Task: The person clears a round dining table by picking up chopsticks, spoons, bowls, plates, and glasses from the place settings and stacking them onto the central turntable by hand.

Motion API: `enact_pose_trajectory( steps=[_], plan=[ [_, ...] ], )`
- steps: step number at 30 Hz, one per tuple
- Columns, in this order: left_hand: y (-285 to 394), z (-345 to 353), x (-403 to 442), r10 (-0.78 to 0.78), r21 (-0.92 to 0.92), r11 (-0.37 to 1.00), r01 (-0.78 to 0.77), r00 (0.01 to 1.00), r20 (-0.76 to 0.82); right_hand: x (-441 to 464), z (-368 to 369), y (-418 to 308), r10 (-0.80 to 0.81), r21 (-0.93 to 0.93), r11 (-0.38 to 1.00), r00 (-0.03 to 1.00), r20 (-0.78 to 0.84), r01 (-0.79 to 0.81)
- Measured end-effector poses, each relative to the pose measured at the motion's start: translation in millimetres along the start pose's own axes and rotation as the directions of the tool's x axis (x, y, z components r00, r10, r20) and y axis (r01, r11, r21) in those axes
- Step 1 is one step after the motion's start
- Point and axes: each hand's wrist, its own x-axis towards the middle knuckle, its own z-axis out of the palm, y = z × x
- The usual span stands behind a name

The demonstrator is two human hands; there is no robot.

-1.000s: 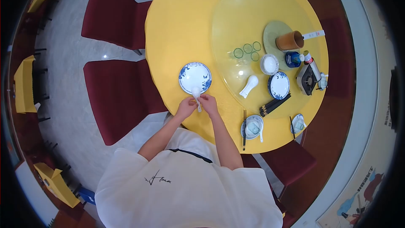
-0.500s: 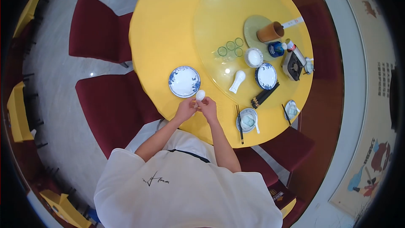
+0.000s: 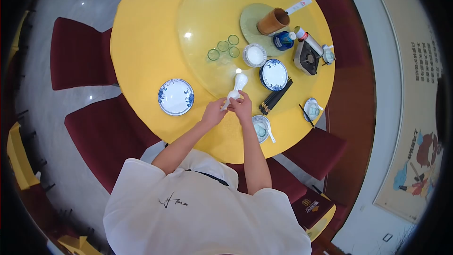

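Observation:
A white soup spoon [image 3: 232, 95] is between my two hands, its bowl end pointing away from me. My left hand [image 3: 214, 113] is closed with its fingertips at the spoon's handle. My right hand [image 3: 242, 107] pinches the same spoon from the other side. Just beyond it lies a group of white spoons [image 3: 240, 81] on the glass turntable [image 3: 200, 28]; how many are stacked there I cannot tell. A white plate with a blue floral rim [image 3: 176, 97] rests on the yellow cloth to my left.
Black chopsticks [image 3: 275, 96], stacked blue-rimmed plates [image 3: 273, 74], white bowls [image 3: 255, 55] and several green-rimmed glasses [image 3: 222, 46] stand ahead. Farther right are a brown cup [image 3: 272, 21], blue bottle [image 3: 283, 41] and portable stove [image 3: 307, 58]. A place setting [image 3: 261, 129] sits beside my right forearm. Maroon chairs [image 3: 82, 54] surround the table.
My hands, with the spoon, have moved from beside the single plate to the edge of the turntable near the other spoons. The view has shifted to the right.

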Motion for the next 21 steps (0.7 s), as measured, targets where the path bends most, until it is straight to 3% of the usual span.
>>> enact_pose_trajectory(
  steps=[5,10,15,21],
  plan=[
    [4,13,24,-0.048,0.049,0.998,0.051,0.998,-0.051,43,-18,-13,-0.009,-0.025,1.0,0.996,0.093,0.011],
    [-12,29,53,-0.082,-0.04,0.996,0.076,0.985,-0.154,79,-16,-28,-0.049,-0.141,0.988,0.994,0.095,0.063],
    [-16,41,72,-0.079,-0.017,0.997,0.077,0.97,-0.232,98,-18,-30,-0.048,-0.265,0.962,0.996,0.073,0.066],
    [-19,47,79,-0.024,0.072,0.997,0.042,0.972,-0.233,112,-27,-19,-0.247,-0.601,0.756,0.963,0.106,0.26]
  ],
)
